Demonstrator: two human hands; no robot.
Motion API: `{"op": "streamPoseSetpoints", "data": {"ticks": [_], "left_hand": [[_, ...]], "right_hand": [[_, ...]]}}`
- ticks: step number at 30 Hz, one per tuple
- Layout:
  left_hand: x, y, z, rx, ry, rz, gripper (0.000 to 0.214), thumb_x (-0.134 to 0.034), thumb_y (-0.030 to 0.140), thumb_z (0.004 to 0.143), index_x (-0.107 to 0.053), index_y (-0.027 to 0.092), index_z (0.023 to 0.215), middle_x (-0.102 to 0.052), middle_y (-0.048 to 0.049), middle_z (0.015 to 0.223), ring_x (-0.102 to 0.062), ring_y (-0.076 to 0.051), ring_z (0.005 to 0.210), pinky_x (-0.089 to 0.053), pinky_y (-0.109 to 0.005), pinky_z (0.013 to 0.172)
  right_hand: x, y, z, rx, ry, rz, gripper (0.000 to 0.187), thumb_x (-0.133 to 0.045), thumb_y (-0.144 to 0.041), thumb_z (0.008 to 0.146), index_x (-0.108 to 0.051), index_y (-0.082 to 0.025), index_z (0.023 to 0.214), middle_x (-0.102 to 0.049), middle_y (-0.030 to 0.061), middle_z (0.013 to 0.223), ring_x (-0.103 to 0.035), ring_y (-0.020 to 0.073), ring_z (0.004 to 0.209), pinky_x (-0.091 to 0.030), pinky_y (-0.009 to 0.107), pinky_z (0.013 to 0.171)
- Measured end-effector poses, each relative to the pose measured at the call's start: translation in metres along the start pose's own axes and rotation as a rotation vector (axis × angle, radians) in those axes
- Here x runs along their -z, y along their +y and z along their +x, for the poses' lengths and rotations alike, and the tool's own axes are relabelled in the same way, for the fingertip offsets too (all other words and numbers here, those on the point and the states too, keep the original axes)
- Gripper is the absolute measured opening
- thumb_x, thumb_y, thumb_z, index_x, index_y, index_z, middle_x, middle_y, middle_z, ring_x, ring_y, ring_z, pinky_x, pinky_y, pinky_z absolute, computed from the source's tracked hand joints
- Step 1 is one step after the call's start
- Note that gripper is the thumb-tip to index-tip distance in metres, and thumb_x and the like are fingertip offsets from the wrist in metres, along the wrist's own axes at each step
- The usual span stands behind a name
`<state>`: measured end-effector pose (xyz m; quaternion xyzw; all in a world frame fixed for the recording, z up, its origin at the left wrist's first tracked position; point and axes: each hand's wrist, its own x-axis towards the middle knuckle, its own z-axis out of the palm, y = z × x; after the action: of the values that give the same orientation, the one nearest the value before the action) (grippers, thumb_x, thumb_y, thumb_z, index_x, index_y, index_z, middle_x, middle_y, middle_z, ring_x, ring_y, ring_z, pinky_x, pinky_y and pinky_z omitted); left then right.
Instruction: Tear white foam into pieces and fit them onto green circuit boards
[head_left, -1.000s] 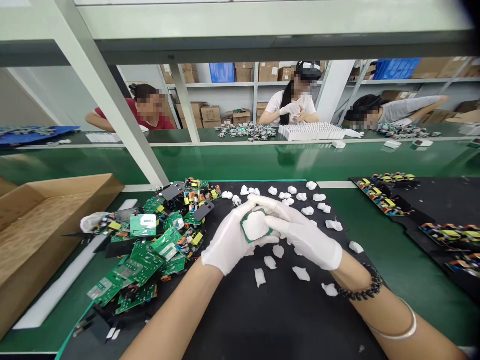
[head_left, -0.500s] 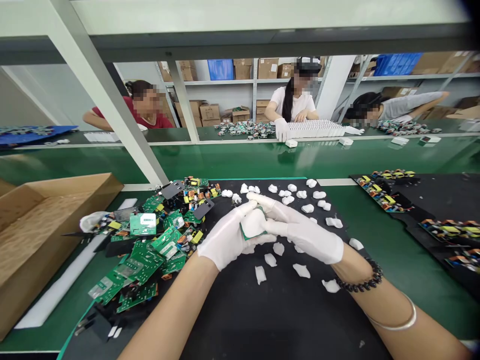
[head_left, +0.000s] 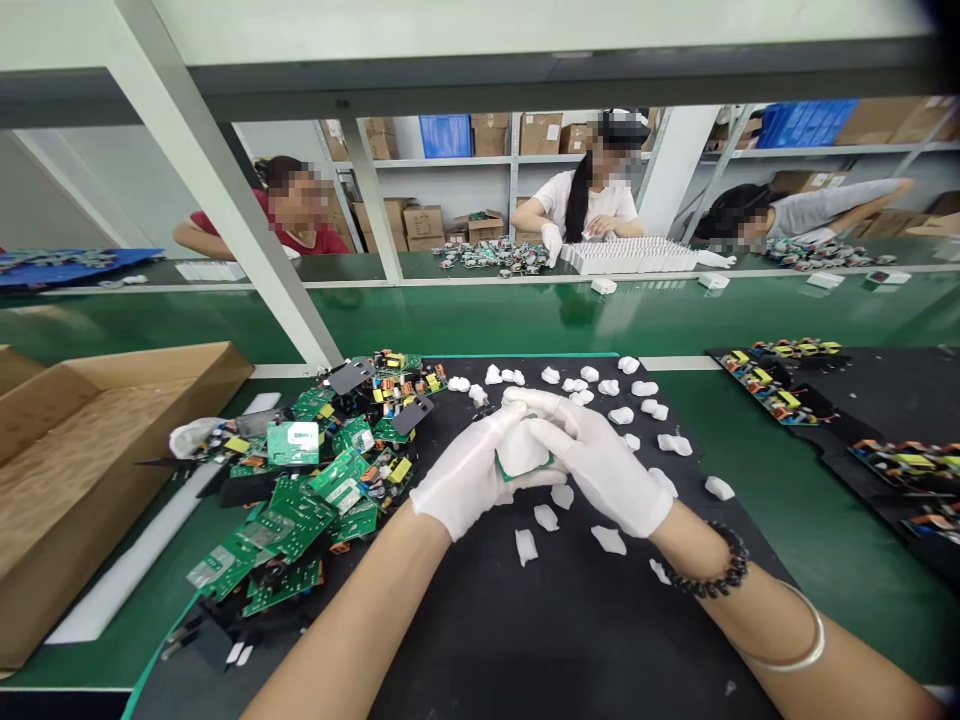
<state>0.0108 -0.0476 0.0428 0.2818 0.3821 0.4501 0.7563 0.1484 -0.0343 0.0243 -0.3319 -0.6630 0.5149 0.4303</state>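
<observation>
Both my hands wear white gloves and meet above a black mat (head_left: 495,620). My left hand (head_left: 472,478) is closed around a green circuit board (head_left: 537,462), whose edge shows between the fingers. A white soft pad (head_left: 520,450) covers the board's upper face. My right hand (head_left: 600,462) grips the same board from the other side, fingers over the pad and the far edge. The underside of the board is hidden. Several crumpled white pieces (head_left: 608,540) lie on the mat around and beyond my hands.
Left of my hands is a heap of circuit boards (head_left: 289,520) with components. Further left stands an open cardboard box (head_left: 112,400). More boards lie on a black mat (head_left: 892,390) at right. Across the green conveyor (head_left: 465,315) sit three people; a metal post (head_left: 225,190) rises at left.
My right hand's fingers have bent and shifted over the pad, and the board has tilted slightly. The whole view has moved a little. Across the belt, a co-worker's gloved hand has drawn back.
</observation>
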Motion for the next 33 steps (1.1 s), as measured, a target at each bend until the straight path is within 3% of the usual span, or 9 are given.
{"op": "streamPoseSetpoints", "data": {"ticks": [8,11,14,17,23,25,27,29,33], "left_hand": [[0.006,-0.007,0.004,0.011,0.068,0.114,0.027,-0.057,0.038,0.079,-0.061,0.017,0.095,-0.065,-0.0046,0.075,-0.063,-0.016,0.063,-0.054,-0.029,0.062],[0.003,-0.004,0.002,0.015,0.038,0.101,0.029,-0.055,0.040,0.080,-0.061,0.016,0.096,-0.066,-0.0057,0.075,-0.063,-0.016,0.063,-0.054,-0.028,0.059],[0.000,0.000,0.001,0.050,-0.040,0.119,0.031,-0.051,0.042,0.082,-0.062,0.014,0.092,-0.067,-0.0085,0.079,-0.064,-0.016,0.065,-0.053,-0.026,0.057],[-0.001,0.001,0.000,0.073,-0.051,0.231,0.029,-0.053,0.040,0.081,-0.062,0.012,0.083,-0.066,-0.0097,0.083,-0.063,-0.014,0.064,-0.049,-0.020,0.052],[0.006,-0.001,0.002,0.086,0.036,0.329,0.036,-0.051,0.048,0.079,-0.061,0.013,0.081,-0.065,-0.0088,0.079,-0.062,-0.014,0.057,-0.035,-0.016,0.039],[0.005,0.001,0.001,0.075,0.002,0.244,0.032,-0.052,0.046,0.079,-0.060,0.015,0.084,-0.064,-0.0074,0.077,-0.063,-0.016,0.061,-0.041,-0.018,0.043],[0.004,0.004,0.000,0.066,-0.035,0.098,0.028,-0.053,0.044,0.079,-0.060,0.018,0.088,-0.064,-0.0050,0.077,-0.064,-0.018,0.066,-0.049,-0.024,0.052],[0.003,0.005,0.001,0.085,-0.039,-0.024,0.026,-0.054,0.043,0.078,-0.059,0.020,0.089,-0.064,-0.0026,0.076,-0.063,-0.017,0.066,-0.052,-0.029,0.060],[0.005,0.001,0.004,-0.007,-0.093,0.008,0.020,-0.059,0.036,0.077,-0.061,0.020,0.089,-0.063,-0.0006,0.080,-0.060,-0.011,0.066,-0.052,-0.026,0.066]], "right_hand": [[-0.004,-0.001,0.001,-0.028,0.100,0.020,0.031,-0.050,-0.024,0.083,-0.064,-0.025,0.111,-0.063,0.0009,0.114,-0.055,0.0200,0.106,-0.044,0.033,0.090],[0.000,-0.002,0.002,-0.117,0.082,0.121,0.032,-0.050,-0.029,0.084,-0.063,-0.024,0.113,-0.065,0.0024,0.088,-0.057,0.0142,0.071,-0.047,0.026,0.062],[0.005,-0.002,0.003,-0.204,-0.071,0.333,0.039,-0.046,-0.036,0.086,-0.057,-0.022,0.121,-0.044,-0.0034,0.055,-0.038,0.0089,0.046,-0.035,0.022,0.044],[0.008,-0.002,0.004,-0.226,-0.136,0.394,0.041,-0.046,-0.038,0.087,-0.054,-0.023,0.124,-0.032,-0.0052,0.053,-0.035,0.0092,0.047,-0.034,0.023,0.047],[0.009,-0.001,0.001,-0.190,-0.075,0.219,0.038,-0.045,-0.036,0.088,-0.056,-0.027,0.123,-0.042,-0.0025,0.061,-0.042,0.0110,0.056,-0.037,0.024,0.054],[0.009,-0.002,0.000,-0.180,-0.074,0.202,0.039,-0.046,-0.036,0.088,-0.054,-0.028,0.125,-0.053,-0.0007,0.069,-0.049,0.0132,0.063,-0.042,0.028,0.060],[0.008,-0.004,0.000,-0.157,-0.077,0.170,0.041,-0.050,-0.035,0.086,-0.052,-0.028,0.126,-0.061,0.0021,0.093,-0.055,0.0171,0.084,-0.045,0.033,0.078],[0.005,-0.005,0.002,-0.133,-0.078,0.141,0.046,-0.056,-0.031,0.082,-0.050,-0.028,0.127,-0.058,0.0026,0.115,-0.052,0.0196,0.105,-0.041,0.036,0.093],[-0.002,0.000,0.005,-0.054,0.022,0.069,0.040,-0.060,-0.019,0.075,-0.058,-0.021,0.115,-0.063,0.0042,0.106,-0.058,0.0195,0.100,-0.045,0.036,0.089]]}}
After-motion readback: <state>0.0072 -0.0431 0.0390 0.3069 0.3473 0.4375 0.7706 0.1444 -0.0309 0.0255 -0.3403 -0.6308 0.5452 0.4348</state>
